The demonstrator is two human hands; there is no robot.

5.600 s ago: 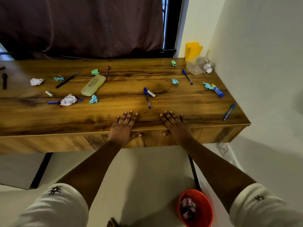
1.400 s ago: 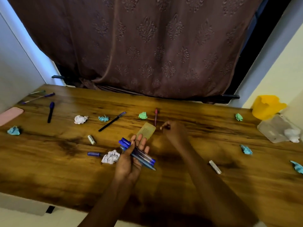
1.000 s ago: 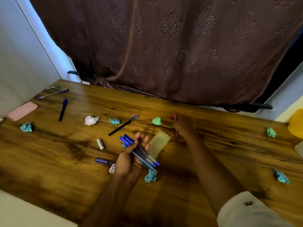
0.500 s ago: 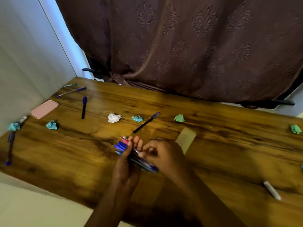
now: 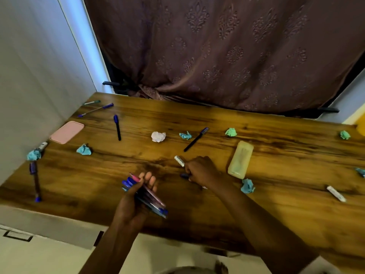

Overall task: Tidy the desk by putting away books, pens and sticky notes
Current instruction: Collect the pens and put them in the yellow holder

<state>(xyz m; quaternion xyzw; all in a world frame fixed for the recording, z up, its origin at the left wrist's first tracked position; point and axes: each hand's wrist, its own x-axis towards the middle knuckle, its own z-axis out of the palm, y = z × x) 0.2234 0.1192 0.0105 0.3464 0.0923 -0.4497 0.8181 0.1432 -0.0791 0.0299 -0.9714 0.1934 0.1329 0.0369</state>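
Lower centre of frame: left hand [image 5: 136,198] palm-up over the near edge of the brown wooden desk [image 5: 296,175], fingers curled round a bundle of blue and pink pens [image 5: 147,196], caps pointing up-left.

Centre: right hand [image 5: 200,171] knuckles-up on the desk, fingers curled down onto a dark blue pen [image 5: 184,175]. Only the pen's end shows at the fingertips.

Small white cylinder [image 5: 179,161] lies just beside that hand, upper-left of it. Pale yellow translucent case [image 5: 240,159] lies flat to the right, near but apart.

Loose on the desk:
- black pen with purple cap [image 5: 195,139], above the right hand
- black pen with blue cap [image 5: 117,127], left of centre
- purple pens [image 5: 95,109], upper-left corner
- dark pen [image 5: 35,180], along the left edge
- white crumpled paper ball [image 5: 158,136], with teal crumpled sticky notes [image 5: 84,149] and green ones [image 5: 231,132] scattered about
- pink flat rectangular item [image 5: 67,132], far left; can't tell what it is

Brown patterned curtain [image 5: 227,52] hangs behind the desk.
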